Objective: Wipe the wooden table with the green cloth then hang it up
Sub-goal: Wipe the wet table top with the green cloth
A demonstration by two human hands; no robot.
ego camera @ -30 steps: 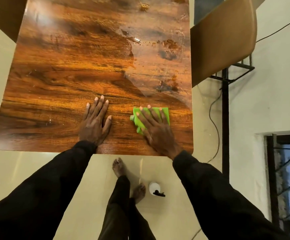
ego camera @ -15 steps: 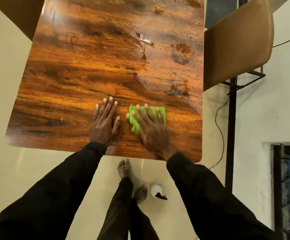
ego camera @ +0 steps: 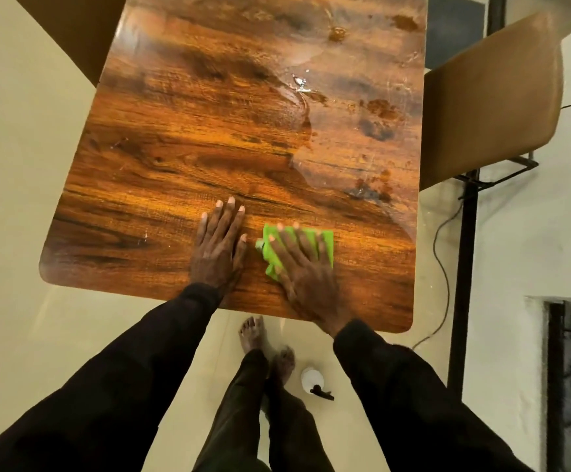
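Right hand (ego camera: 306,274) presses flat, fingers straight, on the green cloth (ego camera: 324,238) near the wooden table (ego camera: 182,137) front edge. Left hand (ego camera: 218,248) rests flat, fingers straight, just beside the cloth

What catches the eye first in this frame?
The bright green cloth stands out first, pressed flat under the right hand near the near edge of the glossy brown wooden table. The left hand lies flat on bare wood beside it. A wet sheen with dark spots covers the table's far right part, and a white spray bottle sits on the cream floor below.
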